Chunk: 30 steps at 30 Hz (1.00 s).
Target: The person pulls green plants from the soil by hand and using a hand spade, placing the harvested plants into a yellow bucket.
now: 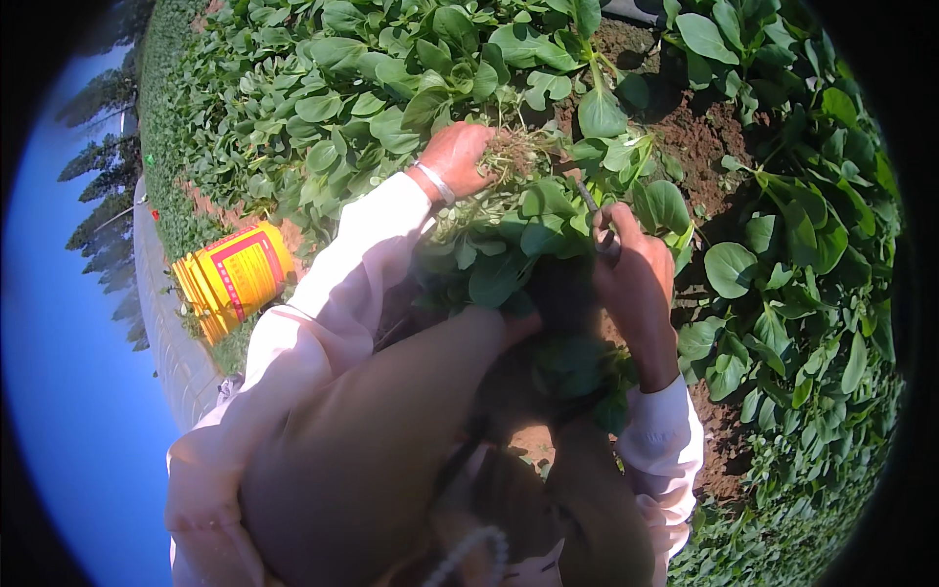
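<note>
My left hand (460,161), with a bracelet at its wrist, is closed on a clump of pulled weeds (514,157) with pale, stringy roots. Leafy green plants (499,279) crowd around and below it. To the right, my right hand (636,269) wraps round the handle of a small hand tool with a thin dark shaft (587,198). The shaft slants up and left toward the weeds. Leaves partly hide its far end, so its exact kind is unclear.
A yellow bucket (245,274) with a red-bordered label stands at the left by a paved path (176,333). Broad-leaved plants (342,98) fill the far side, more (782,293) the right. Reddish soil (704,147) shows between rows. My bent knees (391,411) are below my hands.
</note>
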{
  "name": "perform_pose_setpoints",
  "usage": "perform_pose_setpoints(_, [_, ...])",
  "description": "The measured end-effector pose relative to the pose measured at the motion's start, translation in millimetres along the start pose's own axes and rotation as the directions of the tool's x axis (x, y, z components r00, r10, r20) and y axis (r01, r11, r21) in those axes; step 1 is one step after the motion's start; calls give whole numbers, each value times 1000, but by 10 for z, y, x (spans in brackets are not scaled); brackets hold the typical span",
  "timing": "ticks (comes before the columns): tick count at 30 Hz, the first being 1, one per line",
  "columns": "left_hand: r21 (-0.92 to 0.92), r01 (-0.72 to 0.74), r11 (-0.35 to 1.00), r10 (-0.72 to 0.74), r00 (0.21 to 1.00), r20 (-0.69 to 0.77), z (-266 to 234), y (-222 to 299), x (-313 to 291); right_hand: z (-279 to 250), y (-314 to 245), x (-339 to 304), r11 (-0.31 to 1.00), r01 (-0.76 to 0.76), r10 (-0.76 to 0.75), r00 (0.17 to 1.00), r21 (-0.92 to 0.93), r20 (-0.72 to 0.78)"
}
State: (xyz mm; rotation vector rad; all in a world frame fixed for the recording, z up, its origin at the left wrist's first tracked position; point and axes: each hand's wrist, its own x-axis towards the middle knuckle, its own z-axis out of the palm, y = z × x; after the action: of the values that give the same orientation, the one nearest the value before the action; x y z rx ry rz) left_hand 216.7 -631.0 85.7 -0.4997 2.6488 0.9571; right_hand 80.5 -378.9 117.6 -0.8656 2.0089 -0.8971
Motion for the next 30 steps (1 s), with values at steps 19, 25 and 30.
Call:
perform_pose_setpoints(19, [484, 222, 846, -91, 956, -278, 107, -93, 233, 424, -207, 630, 963, 170, -187, 980, -210, -65])
perform_pose_setpoints(25, [303, 240, 922, -148, 943, -297, 60, -36, 194, 339, -177, 736, 964, 174, -190, 980, -201, -66])
perform_pose_setpoints(30, [221, 252, 942, -163, 920, -355, 222, -289, -9, 308, -200, 461, 989, 110, -110, 994, -96, 2])
